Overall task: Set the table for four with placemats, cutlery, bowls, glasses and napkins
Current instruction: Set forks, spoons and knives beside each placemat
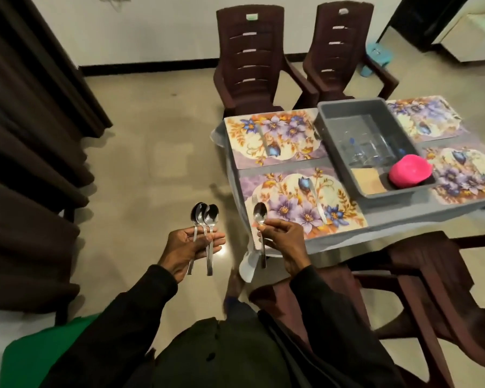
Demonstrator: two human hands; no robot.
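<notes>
Steel spoons occupy both hands. Left hand, palm up, holds three spoons fanned across nearly straight fingers under the thumb, bowls forward, over the floor left of the table. Right hand pinches a fourth spoon at the neck between thumb and curled fingers, its bowl over the near-left corner of the near mat, which carries a fork and knife. Three other mats lie on the table. Grey tub sits mid-table, holding glasses, tan napkins and a pink bowl. Brown chairs stand at the far and near sides.
</notes>
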